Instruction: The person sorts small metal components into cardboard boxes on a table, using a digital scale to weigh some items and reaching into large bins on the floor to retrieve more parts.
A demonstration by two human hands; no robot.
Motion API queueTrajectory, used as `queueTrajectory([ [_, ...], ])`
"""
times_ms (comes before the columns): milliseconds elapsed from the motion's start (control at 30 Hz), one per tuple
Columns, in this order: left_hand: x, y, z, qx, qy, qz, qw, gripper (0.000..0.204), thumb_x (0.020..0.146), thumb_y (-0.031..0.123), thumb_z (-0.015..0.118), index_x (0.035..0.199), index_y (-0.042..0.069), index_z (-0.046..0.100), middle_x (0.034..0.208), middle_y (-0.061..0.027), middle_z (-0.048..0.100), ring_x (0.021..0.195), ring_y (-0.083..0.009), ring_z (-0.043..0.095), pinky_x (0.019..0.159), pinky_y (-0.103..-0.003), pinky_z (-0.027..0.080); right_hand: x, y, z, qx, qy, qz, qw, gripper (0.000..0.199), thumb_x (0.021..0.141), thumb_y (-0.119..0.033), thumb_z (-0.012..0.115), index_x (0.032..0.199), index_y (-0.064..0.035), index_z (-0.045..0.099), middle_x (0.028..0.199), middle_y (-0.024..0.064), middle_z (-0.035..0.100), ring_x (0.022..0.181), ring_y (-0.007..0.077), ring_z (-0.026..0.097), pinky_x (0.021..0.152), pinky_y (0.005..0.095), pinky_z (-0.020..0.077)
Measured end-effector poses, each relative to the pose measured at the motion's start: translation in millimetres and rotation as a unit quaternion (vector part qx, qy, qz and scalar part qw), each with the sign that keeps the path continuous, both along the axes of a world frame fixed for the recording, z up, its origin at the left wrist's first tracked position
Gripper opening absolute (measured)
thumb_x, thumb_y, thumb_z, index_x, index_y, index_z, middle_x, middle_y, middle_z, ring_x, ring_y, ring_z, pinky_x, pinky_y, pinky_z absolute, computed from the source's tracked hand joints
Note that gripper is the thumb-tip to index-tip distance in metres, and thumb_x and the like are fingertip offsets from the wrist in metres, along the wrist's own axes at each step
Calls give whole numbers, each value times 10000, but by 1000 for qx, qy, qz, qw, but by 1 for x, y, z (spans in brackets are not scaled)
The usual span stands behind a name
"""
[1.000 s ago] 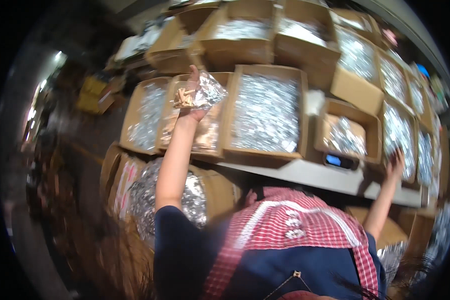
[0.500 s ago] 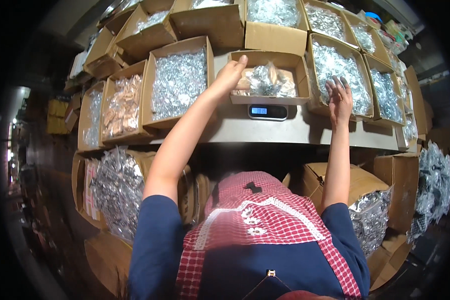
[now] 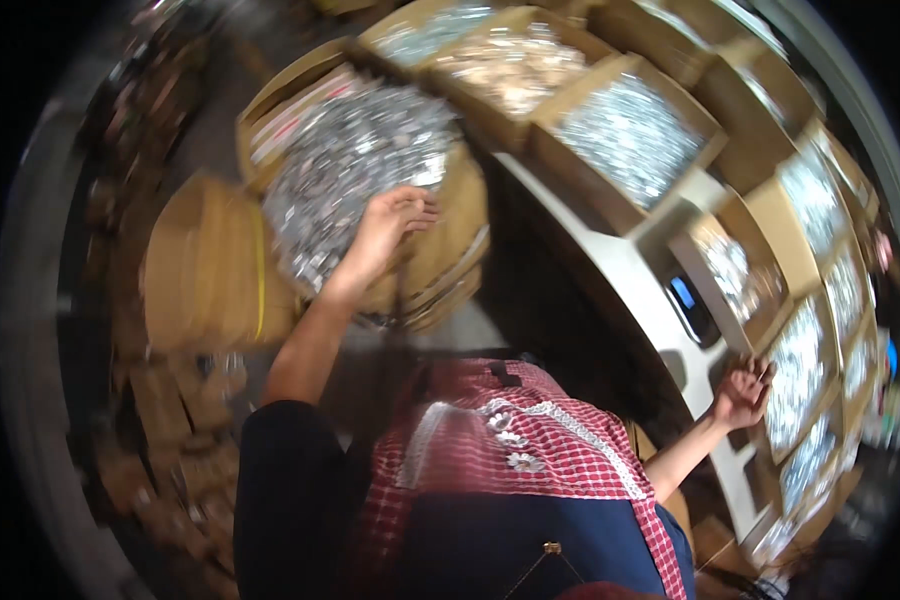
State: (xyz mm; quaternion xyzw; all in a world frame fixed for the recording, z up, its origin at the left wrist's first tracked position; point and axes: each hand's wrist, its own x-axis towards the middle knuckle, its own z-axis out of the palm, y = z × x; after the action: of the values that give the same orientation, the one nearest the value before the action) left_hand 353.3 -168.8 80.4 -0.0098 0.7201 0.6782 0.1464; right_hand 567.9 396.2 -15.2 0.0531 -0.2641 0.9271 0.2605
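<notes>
My left hand [image 3: 395, 228] is over a large clear bag of small silvery packets [image 3: 355, 160]. Its fingers are loosely bent, with nothing seen in them; whether they touch the bag cannot be made out. Far to the right, my right hand [image 3: 742, 392] is at the table edge with fingers half curled and apart, holding nothing visible. It is beside a small carton [image 3: 715, 270] with silvery and tan packets inside. That carton sits at a digital scale [image 3: 692, 312] with a lit blue display.
Open cartons of silvery packets [image 3: 632, 135] crowd the white table [image 3: 625, 280], one with copper-coloured packets [image 3: 515, 68]. A brown carton [image 3: 205, 265] with a yellow strap stands left of the bag. More cartons lie on the floor [image 3: 160, 440] at lower left.
My view has swung left. My left hand has left the small carton on the scale and come over the silvery bag. My right hand stays by the table, its fingers more curled.
</notes>
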Motion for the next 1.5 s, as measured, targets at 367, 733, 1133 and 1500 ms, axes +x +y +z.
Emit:
queueTrajectory([
  [367,164,-338,199,-125,-18,274,953,236,945,119,525,1102,-41,599,1075,-139,658,986,-203,646,879,-303,517,-143,-384,161,383,-230,376,812,240,860,-47,601,1096,-9,587,970,53,633,916,128,582,845,256,440],
  [733,104,-687,132,-267,-163,175,934,461,867,250,636,1243,2,541,1091,-113,618,1020,-183,594,889,-296,473,-173,-640,98,890,-201,-67,404,578,808,-329,621,1340,-164,467,1492,205,239,1341,389,326,1052,665,201],
  [1133,-5,-750,-235,-631,-86,-396,662,810,845,392,618,1507,183,200,1565,-104,175,1434,-336,179,1084,-637,240,-208,-665,39,872,-142,-105,456,317,913,-249,600,1144,-34,566,1353,196,377,1243,349,390,1036,473,330],
  [1500,-8,-830,-310,-717,35,-476,508,1020,586,457,804,1454,242,315,1444,-43,390,1374,-266,278,1057,-735,88,-223,-663,4,831,-237,-142,482,558,918,-385,582,1293,11,464,1317,212,455,1228,345,419,1052,451,302],
])
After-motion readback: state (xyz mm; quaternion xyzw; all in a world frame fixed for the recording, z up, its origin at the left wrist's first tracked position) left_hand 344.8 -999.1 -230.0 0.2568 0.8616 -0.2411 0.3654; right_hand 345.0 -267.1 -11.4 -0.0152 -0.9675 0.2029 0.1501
